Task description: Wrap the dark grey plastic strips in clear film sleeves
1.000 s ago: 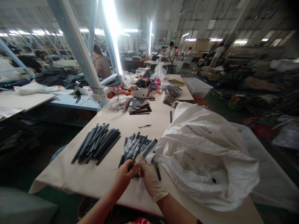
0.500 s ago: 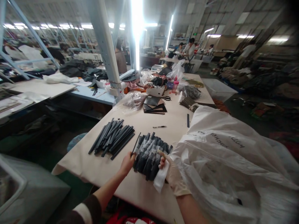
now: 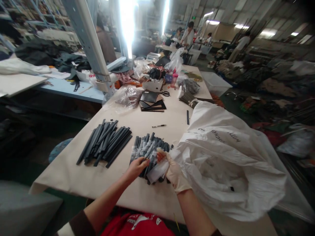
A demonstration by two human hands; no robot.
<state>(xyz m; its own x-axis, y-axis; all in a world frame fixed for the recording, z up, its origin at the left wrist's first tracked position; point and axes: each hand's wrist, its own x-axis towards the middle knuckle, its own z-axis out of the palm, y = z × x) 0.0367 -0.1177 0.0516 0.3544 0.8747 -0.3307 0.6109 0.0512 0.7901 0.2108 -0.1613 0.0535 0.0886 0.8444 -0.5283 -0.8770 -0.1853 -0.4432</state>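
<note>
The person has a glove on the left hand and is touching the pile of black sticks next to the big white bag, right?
Not quite. The head view shows the pale rubber glove on the right hand; the left hand is bare. The rest holds: both hands are at the pile of black strips in clear wrappers, beside the big white plastic bag.

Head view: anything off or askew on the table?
Only one oddity: the right hand wears a pale glove, the left hand is bare. One black strip and a pen lie alone, apart from the strip piles.
</note>
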